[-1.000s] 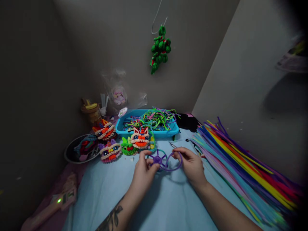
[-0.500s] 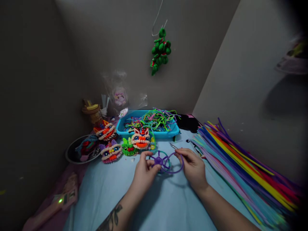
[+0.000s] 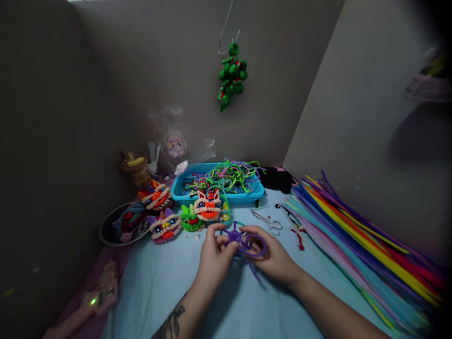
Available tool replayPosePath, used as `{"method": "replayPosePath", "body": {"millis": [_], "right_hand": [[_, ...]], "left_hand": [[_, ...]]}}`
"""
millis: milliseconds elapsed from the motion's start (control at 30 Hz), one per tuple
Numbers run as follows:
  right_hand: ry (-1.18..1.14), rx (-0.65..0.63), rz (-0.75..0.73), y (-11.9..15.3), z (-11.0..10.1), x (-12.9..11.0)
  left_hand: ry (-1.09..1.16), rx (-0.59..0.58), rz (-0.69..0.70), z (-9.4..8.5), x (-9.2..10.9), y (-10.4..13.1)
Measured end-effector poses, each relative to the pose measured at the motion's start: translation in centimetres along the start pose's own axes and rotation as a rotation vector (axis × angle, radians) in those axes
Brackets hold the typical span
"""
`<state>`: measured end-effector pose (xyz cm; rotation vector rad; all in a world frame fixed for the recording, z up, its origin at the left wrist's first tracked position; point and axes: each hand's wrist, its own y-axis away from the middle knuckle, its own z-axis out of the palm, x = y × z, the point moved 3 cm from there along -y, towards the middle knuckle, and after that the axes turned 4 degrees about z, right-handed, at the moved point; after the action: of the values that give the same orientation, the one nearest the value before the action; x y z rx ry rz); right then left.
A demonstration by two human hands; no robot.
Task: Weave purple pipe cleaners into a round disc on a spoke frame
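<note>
Two bare hands are meeting around a purple fuzzy-stem frame point(image 3: 234, 237), which we are holding just above the counter point(image 3: 162, 282); we are taking it as our clock's centre, with twelve o'clock pointing away from us. Our left hand point(image 3: 216, 249), at eight o'clock, is pinching the spoked hub between thumb and fingers. Our right hand point(image 3: 273, 259), at four o'clock, is resting along the curled loop point(image 3: 264, 247); purple strands are hiding part of its fingers, so we are not able to tell whether they are gripping or only steadying.

Compared with half a second ago, our right hand is sitting nearer the hub, the loop is looking smaller, and a loose end point(image 3: 253, 270) is poking out toward five o'clock. To our judgement, both hands are now working at the frame's middle rather than stretching the loop sideways. That shift is also leaving the scissors point(image 3: 264, 220) in full view, lying on the counter at two o'clock. Animal-face ornaments point(image 3: 208, 212) are sitting toward ten, a blue tray point(image 3: 243, 199) is standing at eleven, and a bundle of stems point(image 3: 353, 245) is spreading at three.
</note>
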<state>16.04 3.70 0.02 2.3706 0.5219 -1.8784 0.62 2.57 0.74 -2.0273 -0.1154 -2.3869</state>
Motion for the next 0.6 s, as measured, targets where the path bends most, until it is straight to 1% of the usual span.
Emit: {"method": "replayPosePath", "body": {"millis": [133, 333, 600], "right_hand": [[-0.029, 0.04, -0.008, 0.21, 0.08, -0.37], [0.026, -0.009, -0.023, 0.28, 0.48, -0.65], [0.097, 0.055, -0.052, 0.4, 0.41, -0.39]], "left_hand": [[0.006, 0.041, 0.005, -0.22, -0.02, -0.09], [0.106, 0.033, -0.015, -0.57, -0.16, -0.45], [0.114, 0.042, -0.033, -0.43, -0.08, -0.44]]}}
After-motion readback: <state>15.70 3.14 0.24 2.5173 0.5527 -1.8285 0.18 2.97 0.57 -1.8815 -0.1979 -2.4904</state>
